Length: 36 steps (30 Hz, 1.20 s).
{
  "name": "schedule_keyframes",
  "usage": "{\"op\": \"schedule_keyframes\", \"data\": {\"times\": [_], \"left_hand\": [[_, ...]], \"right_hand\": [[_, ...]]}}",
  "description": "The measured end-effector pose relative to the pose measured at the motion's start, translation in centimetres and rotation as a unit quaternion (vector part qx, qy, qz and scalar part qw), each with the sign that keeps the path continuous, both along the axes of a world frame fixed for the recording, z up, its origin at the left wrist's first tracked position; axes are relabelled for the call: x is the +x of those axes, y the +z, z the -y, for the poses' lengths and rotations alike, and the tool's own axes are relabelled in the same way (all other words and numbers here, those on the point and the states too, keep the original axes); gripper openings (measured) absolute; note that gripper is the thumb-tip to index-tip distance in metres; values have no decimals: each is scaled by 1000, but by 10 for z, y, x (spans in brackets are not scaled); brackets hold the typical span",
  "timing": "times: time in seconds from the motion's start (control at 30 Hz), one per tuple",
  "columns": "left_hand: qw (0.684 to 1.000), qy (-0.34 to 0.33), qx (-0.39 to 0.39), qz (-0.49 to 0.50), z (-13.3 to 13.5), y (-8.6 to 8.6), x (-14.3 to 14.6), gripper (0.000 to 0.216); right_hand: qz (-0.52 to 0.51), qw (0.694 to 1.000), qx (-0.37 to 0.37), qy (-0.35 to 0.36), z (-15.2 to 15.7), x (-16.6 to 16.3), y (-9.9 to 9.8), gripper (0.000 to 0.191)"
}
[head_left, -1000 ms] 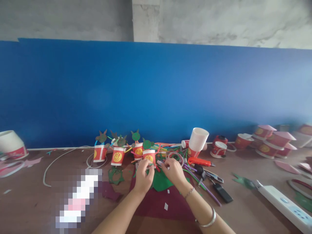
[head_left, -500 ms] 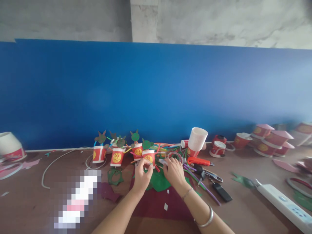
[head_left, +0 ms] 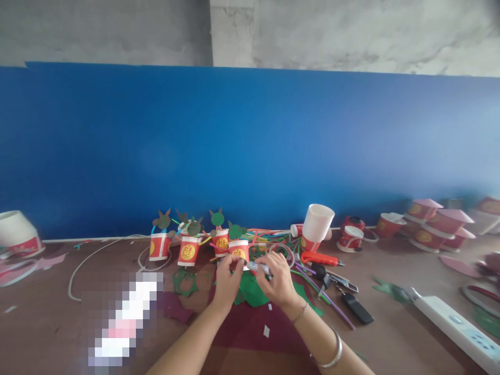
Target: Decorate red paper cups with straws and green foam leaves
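My left hand pinches a piece of green craft foam that lies over a dark red sheet. My right hand is closed round a small marker pen, its tip pointing left toward the left fingers. Both hands sit just in front of a red paper cup with a green cut-out on top.
Three more decorated red cups stand to the left by a white cable. Coloured straws, a stack of white cups, an orange cutter, keys and a black fob lie right. A white power strip is at right.
My right hand has drawn back a little toward me and turned the pen so that it lies across, pointing at my left hand. The left hand stays on the green foam.
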<state>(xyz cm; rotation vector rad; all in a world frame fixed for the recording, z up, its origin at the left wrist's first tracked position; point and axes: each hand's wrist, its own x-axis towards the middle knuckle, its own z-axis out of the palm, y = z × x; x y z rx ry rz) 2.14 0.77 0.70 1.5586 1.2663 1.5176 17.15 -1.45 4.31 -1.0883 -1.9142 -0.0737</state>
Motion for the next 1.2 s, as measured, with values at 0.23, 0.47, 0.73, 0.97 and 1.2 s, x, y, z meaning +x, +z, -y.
{"op": "schedule_keyframes", "data": {"times": [0.23,0.47,0.73,0.97,1.2], "left_hand": [[999,5,11,-31,3,6,1,17],[1000,-4,20,-24,4,3,-1,19],[993,1,88,-76,10,9,1,16],[981,2,137,-137,9,5,2,18],[979,-19,137,-147,11,8,4,19]], "right_hand": [[9,1000,-2,-8,-1,-1,-1,11],[14,988,-73,-133,-10,6,-2,11],[103,962,-117,-223,-13,7,-9,6],[21,991,-106,-76,-9,-1,-4,9],[-49,990,-133,24,-8,-10,-16,30]]}}
